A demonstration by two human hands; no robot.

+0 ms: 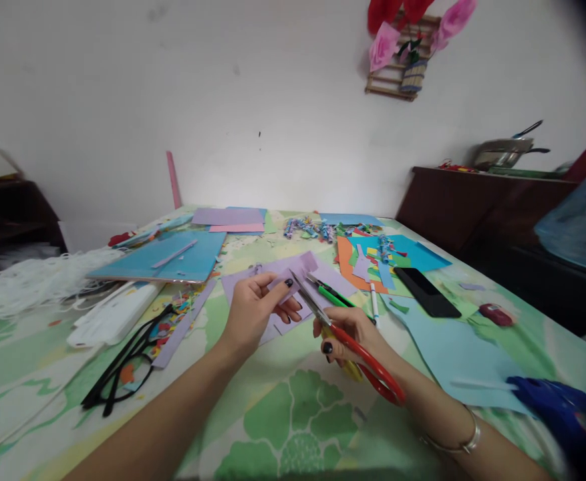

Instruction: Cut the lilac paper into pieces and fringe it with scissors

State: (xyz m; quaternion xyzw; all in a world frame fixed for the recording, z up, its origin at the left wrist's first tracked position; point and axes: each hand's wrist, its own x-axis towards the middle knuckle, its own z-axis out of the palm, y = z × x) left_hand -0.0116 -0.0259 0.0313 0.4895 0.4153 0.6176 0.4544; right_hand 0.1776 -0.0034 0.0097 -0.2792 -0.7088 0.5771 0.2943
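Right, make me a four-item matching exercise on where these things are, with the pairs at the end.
Things:
1. scissors
2. glasses
3. phone
4. pink flowers

Places:
A. up on the wall
B. on the table, beyond the outer side of the left forearm
C. in the right hand
D. on the table, to the right of the white marker

Pairs: 1-C, 2-B, 3-D, 4-A

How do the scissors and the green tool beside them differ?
The scissors are held in the right hand; the green tool lies over the purple sheet. The scissors show a red handle; the tool is green and black. Both slant toward the picture's upper left.
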